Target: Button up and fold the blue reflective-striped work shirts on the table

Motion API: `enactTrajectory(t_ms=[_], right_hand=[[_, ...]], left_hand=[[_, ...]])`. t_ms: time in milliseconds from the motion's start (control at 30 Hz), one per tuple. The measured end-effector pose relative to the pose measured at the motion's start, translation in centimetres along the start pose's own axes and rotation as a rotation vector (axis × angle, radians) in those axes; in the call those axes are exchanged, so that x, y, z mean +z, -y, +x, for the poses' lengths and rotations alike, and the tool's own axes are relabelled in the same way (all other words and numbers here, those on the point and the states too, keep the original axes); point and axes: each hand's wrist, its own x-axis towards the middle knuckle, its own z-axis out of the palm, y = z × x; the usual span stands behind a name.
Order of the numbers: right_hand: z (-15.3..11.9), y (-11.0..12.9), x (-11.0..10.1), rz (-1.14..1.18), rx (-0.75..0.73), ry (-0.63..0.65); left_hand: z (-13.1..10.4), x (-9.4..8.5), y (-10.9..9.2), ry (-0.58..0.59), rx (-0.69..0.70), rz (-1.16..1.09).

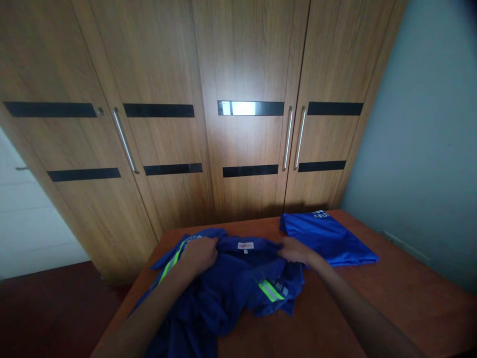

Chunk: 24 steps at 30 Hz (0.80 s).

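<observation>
Grasping the garment (223, 283) at the shoulders with left hand (199, 254) and right hand (294, 249), each grip closed on cloth either side of the collar (266, 242). Lying loosely crumpled on the worktop (316, 308), before the wardrobe (246, 59). Bears inside the collar a white label (245, 245) with reddish lettering, too small to read, and just below it a tiny tag (245, 251), equally illegible. Carries pale print (282, 287) beside a yellow-green strip (271, 291), too blurred to make out. See also, near right hand, a folded blue cloth (328, 241) with white letters (322, 215), not readable with certainty. Cannot see the fingertips, tucked under cloth, nor the garment's lower end, partly behind left forearm (160, 298) and cut off at the bottom edge of the view
</observation>
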Motion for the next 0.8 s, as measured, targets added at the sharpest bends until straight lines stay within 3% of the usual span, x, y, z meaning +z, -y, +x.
enactTrajectory(t_ms=[100, 200, 300, 400, 500, 633, 800], right_hand=[[0.6, 0.7, -2.1, 0.058, 0.032, 0.023], [2.2, 3.3, -4.6, 0.190, 0.073, 0.003], [3.1, 7.9, -6.9, 0.529, 0.098, -0.041], [2.8, 13.3, -8.7, 0.726, -0.081, -0.061], [2.5, 18.5, -10.2, 0.796, -0.293, -0.143], [3.1, 24.4, -11.9, 0.729, -0.627, -0.270], [4.7, 30.4, -13.4, 0.354, -1.071, -0.536]], left_hand=[[0.6, -2.2, 1.5, -0.042, 0.011, -0.201], [1.3, -5.2, 1.9, -0.067, -0.078, -0.772], [1.5, -9.1, 1.3, -0.144, -0.184, -1.279], [1.3, -13.4, 0.3, -0.283, -0.060, -1.539], [0.9, -17.5, -1.0, -0.450, 0.102, -1.614], [0.4, -22.3, -2.8, -0.663, 0.284, -1.475], [0.2, -27.7, -4.0, -0.867, 0.416, -1.172]])
